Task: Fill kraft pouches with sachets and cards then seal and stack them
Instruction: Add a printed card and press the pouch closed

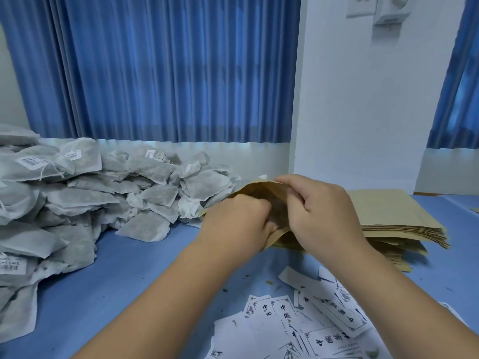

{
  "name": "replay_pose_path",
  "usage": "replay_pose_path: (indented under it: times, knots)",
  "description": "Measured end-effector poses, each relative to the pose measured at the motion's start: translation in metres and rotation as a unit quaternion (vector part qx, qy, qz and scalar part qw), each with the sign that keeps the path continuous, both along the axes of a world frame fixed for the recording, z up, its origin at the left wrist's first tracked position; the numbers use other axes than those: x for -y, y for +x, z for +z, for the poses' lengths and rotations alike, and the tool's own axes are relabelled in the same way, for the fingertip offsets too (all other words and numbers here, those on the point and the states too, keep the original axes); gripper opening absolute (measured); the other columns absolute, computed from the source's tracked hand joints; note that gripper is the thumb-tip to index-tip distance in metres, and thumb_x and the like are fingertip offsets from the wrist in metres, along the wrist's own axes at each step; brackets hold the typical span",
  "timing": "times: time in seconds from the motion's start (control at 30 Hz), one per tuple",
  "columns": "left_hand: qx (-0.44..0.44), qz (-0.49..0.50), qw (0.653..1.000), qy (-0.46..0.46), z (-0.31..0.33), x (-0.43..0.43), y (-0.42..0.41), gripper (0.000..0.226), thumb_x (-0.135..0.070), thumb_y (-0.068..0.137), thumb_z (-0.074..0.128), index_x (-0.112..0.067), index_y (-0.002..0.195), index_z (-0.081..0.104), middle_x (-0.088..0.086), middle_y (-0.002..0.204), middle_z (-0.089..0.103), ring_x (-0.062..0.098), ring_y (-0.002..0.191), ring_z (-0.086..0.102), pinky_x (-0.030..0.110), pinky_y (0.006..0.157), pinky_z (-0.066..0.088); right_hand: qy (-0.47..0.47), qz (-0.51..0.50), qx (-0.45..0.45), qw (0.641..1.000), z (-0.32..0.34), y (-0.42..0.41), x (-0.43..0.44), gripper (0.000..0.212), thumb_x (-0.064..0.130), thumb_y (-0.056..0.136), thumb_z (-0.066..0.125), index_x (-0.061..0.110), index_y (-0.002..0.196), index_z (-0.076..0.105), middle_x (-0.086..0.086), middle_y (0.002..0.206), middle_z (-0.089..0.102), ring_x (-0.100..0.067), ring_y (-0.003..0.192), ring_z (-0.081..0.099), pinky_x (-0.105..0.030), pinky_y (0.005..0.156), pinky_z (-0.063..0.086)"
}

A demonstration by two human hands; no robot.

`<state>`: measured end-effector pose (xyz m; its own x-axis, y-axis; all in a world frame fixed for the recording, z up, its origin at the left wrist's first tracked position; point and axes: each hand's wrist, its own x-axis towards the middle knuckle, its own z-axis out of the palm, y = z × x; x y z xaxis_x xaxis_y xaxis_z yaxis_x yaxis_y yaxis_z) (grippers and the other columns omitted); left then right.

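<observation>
At the left of the frame, piled high under the blue curtain [155, 73]: a heap of sachets [77, 198], grey-white and soft, a few with small barcode labels, spilling down onto the blue worktop [124, 268]. Some single sachets lying loose at the right foot of the heap, toward the middle. In the centre, raised a little above the worktop: one kraft pouch [261, 190], brown, mouth pulled open, its left corner just beside the edge of the heap. On the near side of the mouth, the left hand [233, 224], fingers curled over the lower lip and partly hidden inside; not possible to tell whether anything else lies in those fingers. Directly to the right, the right hand [321, 211], pinching the upper lip of the same pouch between thumb and forefinger, other fingers bent. Both hands close together, almost touching, both clamped on the pouch. Behind and to the right of the right hand: a stack of flat pouches [383, 211], same brown paper, edges fanned out unevenly at the right side. In the lower right corner, scattered on the worktop in a loose overlapping layer: white cards [324, 332] with black printed characters and thin borders, small dark crumbs among them. Above, at the upper right: a white wall [363, 99] with a socket [363, 6].
</observation>
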<state>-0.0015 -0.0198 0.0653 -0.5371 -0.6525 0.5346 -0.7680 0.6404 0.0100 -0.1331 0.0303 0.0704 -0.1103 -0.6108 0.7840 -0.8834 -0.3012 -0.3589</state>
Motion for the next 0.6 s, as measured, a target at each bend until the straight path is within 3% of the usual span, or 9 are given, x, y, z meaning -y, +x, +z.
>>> replay_pose_path:
  times: [0.07, 0.2, 0.33, 0.43, 0.5, 0.6]
  knots:
    - [-0.018, -0.007, 0.997, -0.076, 0.01, -0.013, 0.001, 0.038, -0.038, 0.089, 0.05, -0.026, 0.06, 0.027, -0.008, 0.06, 0.036, 0.021, 0.06, 0.042, 0.026, 0.046, 0.021, -0.038, -0.006, -0.046, 0.998, 0.001, 0.004, -0.005, 0.036, 0.017, 0.079, 0.04, 0.019, 0.099, 0.07, -0.003, 0.074, 0.068, -0.031, 0.07, 0.059, -0.042, 0.062, 0.051]
    - [-0.118, -0.044, 0.982, -0.141, 0.031, -0.031, 0.018, 0.022, -0.04, 0.08, 0.063, -0.026, 0.082, 0.046, -0.005, 0.082, 0.059, 0.023, 0.075, 0.057, 0.03, 0.057, 0.033, -0.074, 0.009, -0.067, 0.995, 0.01, 0.013, -0.015, 0.035, 0.015, 0.076, 0.042, 0.021, 0.098, 0.069, 0.005, 0.069, 0.061, -0.022, 0.065, 0.051, -0.037, 0.057, 0.047]
    - [-0.181, 0.014, 0.976, -0.116, 0.026, -0.034, 0.055, 0.059, -0.046, 0.073, 0.076, -0.036, 0.115, 0.036, -0.014, 0.102, 0.04, 0.014, 0.088, 0.049, 0.028, 0.067, 0.032, -0.118, 0.017, -0.076, 0.99, 0.019, 0.02, -0.025, 0.036, 0.008, 0.078, 0.046, 0.012, 0.104, 0.071, -0.007, 0.071, 0.068, -0.034, 0.064, 0.059, -0.041, 0.057, 0.051]
    - [-0.198, 0.029, 0.977, -0.07, 0.013, -0.038, 0.089, 0.084, -0.044, 0.067, 0.082, -0.037, 0.134, 0.032, -0.011, 0.109, 0.036, 0.015, 0.104, 0.048, 0.03, 0.083, 0.04, -0.142, 0.024, -0.066, 0.987, 0.027, 0.024, -0.035, 0.037, 0.007, 0.078, 0.047, 0.012, 0.103, 0.073, -0.008, 0.069, 0.068, -0.033, 0.062, 0.06, -0.041, 0.058, 0.052]
    - [-0.201, 0.03, 0.979, -0.03, 0.003, -0.045, 0.107, 0.085, -0.051, 0.065, 0.079, -0.034, 0.137, 0.039, -0.013, 0.111, 0.035, 0.016, 0.111, 0.048, 0.036, 0.094, 0.042, -0.146, 0.03, -0.052, 0.987, 0.032, 0.027, -0.043, 0.038, 0.009, 0.079, 0.046, 0.014, 0.104, 0.074, -0.006, 0.072, 0.071, -0.031, 0.065, 0.062, -0.04, 0.06, 0.053]
    - [-0.192, 0.013, 0.981, 0.035, -0.01, -0.057, 0.117, 0.077, -0.063, 0.066, 0.069, -0.042, 0.134, 0.04, -0.017, 0.117, 0.038, 0.012, 0.114, 0.048, 0.038, 0.098, 0.043, -0.146, 0.046, -0.067, 0.986, 0.026, 0.038, -0.055, 0.036, 0.006, 0.079, 0.049, 0.014, 0.103, 0.074, 0.0, 0.071, 0.07, -0.026, 0.063, 0.062, -0.038, 0.058, 0.052]
